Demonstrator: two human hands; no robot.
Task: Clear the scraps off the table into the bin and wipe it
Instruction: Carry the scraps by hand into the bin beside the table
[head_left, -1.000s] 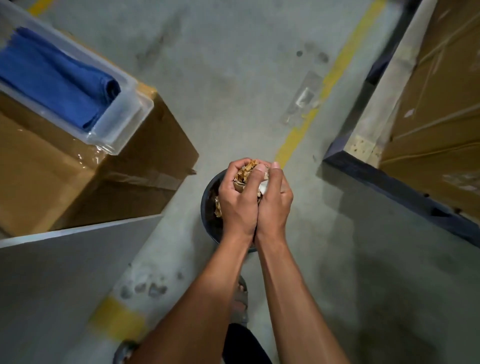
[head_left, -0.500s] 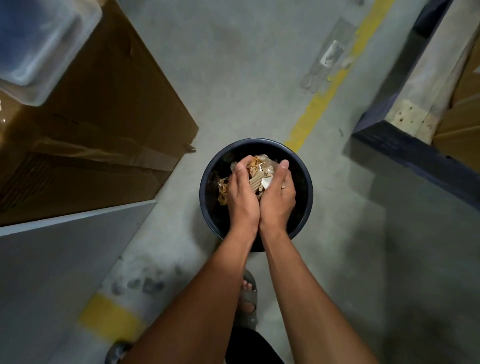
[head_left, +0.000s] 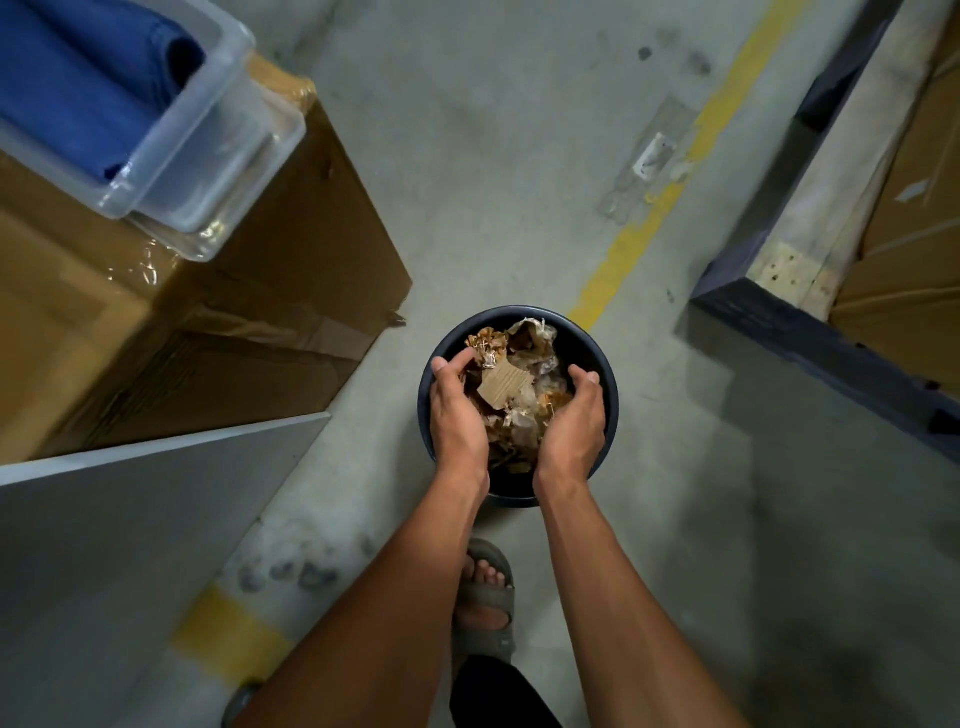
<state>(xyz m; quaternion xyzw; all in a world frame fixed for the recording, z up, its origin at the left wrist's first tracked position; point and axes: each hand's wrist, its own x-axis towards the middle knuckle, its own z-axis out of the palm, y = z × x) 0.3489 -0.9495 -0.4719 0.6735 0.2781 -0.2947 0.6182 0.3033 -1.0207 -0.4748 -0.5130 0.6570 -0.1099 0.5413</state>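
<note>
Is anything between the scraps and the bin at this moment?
Nothing visible. The scraps sit between the parted left hand and right hand, directly over the open mouth of the bin. No lid or other object covers the opening.

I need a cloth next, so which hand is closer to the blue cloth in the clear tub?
Left. The left hand is over the bin's left side, nearer the blue cloth at upper left; the right hand is farther right.

Grey concrete floor (head_left: 519, 156), yellow line (head_left: 644, 228), cardboard box (head_left: 218, 332)
</note>
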